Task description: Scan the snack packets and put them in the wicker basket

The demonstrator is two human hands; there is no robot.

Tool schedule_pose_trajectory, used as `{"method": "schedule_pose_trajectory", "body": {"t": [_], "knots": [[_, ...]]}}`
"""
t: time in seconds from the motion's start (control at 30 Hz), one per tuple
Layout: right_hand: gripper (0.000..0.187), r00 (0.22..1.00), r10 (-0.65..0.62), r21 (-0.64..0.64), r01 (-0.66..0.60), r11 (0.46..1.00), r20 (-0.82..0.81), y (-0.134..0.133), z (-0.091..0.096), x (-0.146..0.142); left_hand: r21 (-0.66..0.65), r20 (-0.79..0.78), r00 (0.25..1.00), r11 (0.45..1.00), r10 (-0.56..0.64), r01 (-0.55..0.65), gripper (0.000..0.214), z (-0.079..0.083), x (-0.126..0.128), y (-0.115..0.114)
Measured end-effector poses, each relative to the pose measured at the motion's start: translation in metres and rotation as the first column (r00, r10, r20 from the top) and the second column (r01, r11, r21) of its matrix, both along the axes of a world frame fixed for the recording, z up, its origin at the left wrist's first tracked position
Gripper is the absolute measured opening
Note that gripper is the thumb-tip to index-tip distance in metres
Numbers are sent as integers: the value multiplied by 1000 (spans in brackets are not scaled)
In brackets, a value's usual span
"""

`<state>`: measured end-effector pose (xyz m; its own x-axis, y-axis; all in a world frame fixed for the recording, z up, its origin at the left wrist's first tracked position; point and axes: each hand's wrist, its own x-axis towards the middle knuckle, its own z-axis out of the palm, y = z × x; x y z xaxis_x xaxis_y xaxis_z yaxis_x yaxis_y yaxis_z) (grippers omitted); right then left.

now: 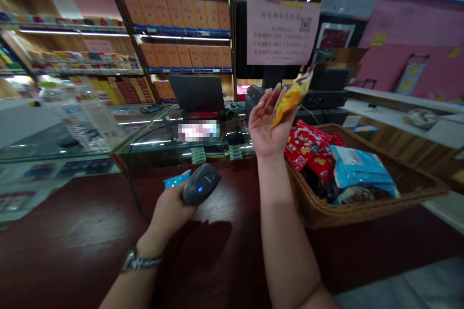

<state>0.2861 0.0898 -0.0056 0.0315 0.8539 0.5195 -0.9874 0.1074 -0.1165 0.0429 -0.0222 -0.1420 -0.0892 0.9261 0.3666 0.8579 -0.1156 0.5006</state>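
left hand [168, 215] with fingers clenched on a black barcode scanner [201, 184], its nose pointing up and right, right hand [266, 123] grasping a yellow snack bag [292, 99], long side tilted up to the right

Premises are a retail shop. Wall shelves [184, 36] carry rows of boxed stock. A glass display counter [145, 142] stands before a laptop [196, 92] and a posted notice [282, 31] with QR code. A barcode scanner [201, 184] and wicker basket [362, 210] of packaged goods are present.
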Motion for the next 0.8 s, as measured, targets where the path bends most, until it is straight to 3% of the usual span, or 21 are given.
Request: {"method": "schedule_pose_trajectory", "body": {"t": [0.1, 0.23, 0.4, 0.47, 0.57, 0.67, 0.8], "knots": [[41, 993, -30, -16, 28, 999, -116, -11, 8, 18, -17, -17, 1000, 1000, 21, -22, 22, 1, -1, 1], [40, 991, -131, -102, 127, 987, -33, -16, 8, 29, -7, -47, 999, 1000, 16, -17, 22, 0, -1, 2], [42, 998, -60, 25, 60, 998, -27, -12, 2, 17, 2, -44, 998, 999, 38, -38, 28, -1, -4, 3], [42, 999, -26, 45, 25, 999, 32, -7, -2, 8, 43, -13, 997, 996, 72, -72, 33, 1, -7, 2], [44, 968, 17, -6, -16, 1000, 252, 6, -11, -10, 154, 45, 983, 971, 180, -185, 35, 7, -13, -2], [41, 834, 70, -110, -11, 994, 548, 21, -29, -39, 253, 72, 949, 915, 307, -315, 32, 15, -25, -7], [24, 501, 92, -140, 58, 989, 860, 30, -67, -90, 221, 35, 972, 946, 234, -236, 27, 23, -50, -16]]}}
